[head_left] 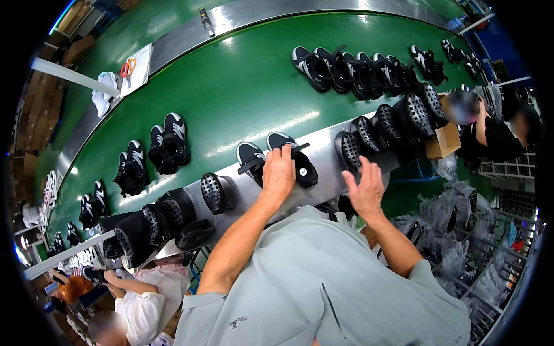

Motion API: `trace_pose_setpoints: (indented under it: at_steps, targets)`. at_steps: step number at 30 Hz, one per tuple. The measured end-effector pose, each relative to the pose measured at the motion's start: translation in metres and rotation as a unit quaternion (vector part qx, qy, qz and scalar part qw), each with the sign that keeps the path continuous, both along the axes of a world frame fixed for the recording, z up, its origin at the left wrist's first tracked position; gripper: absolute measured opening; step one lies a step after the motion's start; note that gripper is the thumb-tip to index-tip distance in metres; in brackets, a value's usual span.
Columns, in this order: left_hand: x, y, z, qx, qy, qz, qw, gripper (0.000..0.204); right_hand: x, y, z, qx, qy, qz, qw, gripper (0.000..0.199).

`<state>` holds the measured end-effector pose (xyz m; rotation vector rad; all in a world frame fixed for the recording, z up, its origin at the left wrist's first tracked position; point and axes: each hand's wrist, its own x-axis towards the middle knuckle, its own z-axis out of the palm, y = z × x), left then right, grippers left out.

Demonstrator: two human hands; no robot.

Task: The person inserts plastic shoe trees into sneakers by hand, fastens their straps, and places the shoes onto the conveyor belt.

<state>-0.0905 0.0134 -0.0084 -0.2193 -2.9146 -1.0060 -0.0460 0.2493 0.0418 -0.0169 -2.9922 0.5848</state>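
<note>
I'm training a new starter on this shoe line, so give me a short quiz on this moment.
1. True or false: the left hand rests on a black shoe at the near edge of the green belt.
2. The right hand is: A) gripping a shoe; B) open, fingers spread, holding nothing; C) holding scissors.
3. What lies on the white sheet at the belt's far left side?

Key
1. True: the hand lies over the pair beside the steel ledge.
2. B: it hovers near the studded black soles.
3. Orange-handled scissors.
</note>
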Motion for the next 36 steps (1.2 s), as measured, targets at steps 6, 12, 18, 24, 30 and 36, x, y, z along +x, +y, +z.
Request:
trace_pose_setpoints:
  at_steps: [6,12,18,24,30,36]
  targets:
    - [0.012,0.016,-0.015,-0.011,0.024,0.017,1.0,0.045,0.001,0.024,-0.028,0.116,-0.035,-0.039,0.992,0.059]
    - [0.006,0.008,-0.021,0.077,0.003,-0.017,0.997,0.031,-0.006,0.034,-0.037,0.135,-0.01,-0.004,0.991,0.043]
    - [0.001,-0.001,-0.021,0.098,-0.057,-0.034,0.993,0.019,0.021,-0.002,0.046,-0.056,-0.035,0.113,0.991,0.032]
    - [-0.018,-0.004,-0.029,0.109,-0.113,-0.071,0.985,0.016,0.008,-0.02,0.027,-0.064,-0.208,0.154,0.964,0.038]
    - [-0.021,0.005,-0.013,0.115,-0.188,-0.101,0.97,0.016,-0.015,-0.024,0.019,-0.088,-0.266,0.123,0.952,0.036]
    - [-0.028,0.012,-0.02,0.117,-0.133,-0.178,0.968,0.027,-0.009,-0.07,-0.049,0.027,-0.099,0.125,0.987,0.028]
